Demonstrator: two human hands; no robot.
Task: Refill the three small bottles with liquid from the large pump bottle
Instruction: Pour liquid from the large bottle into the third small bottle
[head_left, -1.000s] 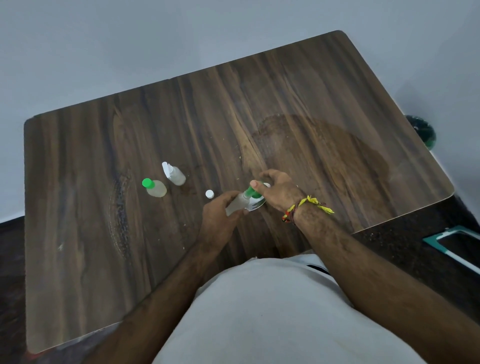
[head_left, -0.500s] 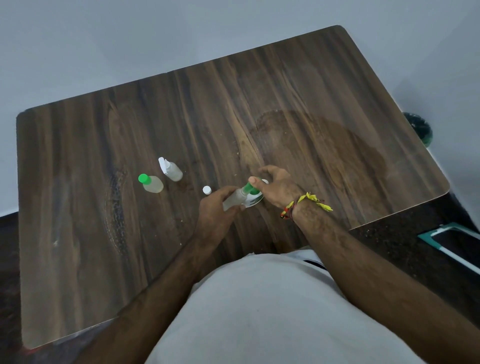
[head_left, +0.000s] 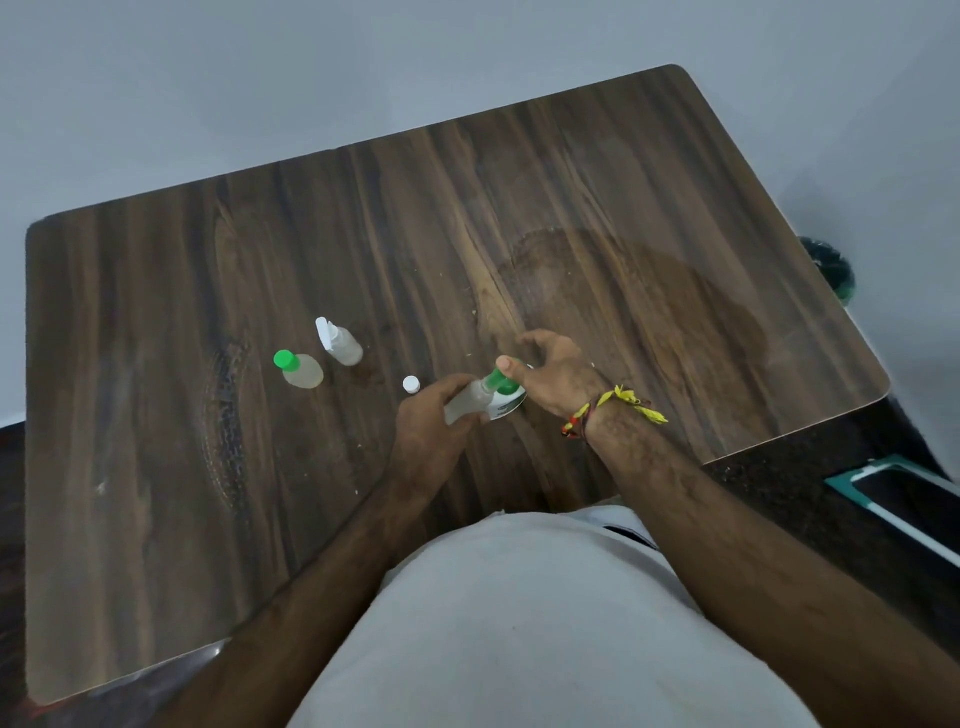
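Head view: left hand (head_left: 431, 421) grips small bottle (head_left: 467, 402); right hand (head_left: 553, 374) presses pump bottle (head_left: 506, 395).

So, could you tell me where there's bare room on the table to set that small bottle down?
The table is bare along its far half and right of the right hand; the left end past the green-capped bottle is free too. It's crowded between that bottle, the white-nozzle bottle, the loose white cap and the left hand.
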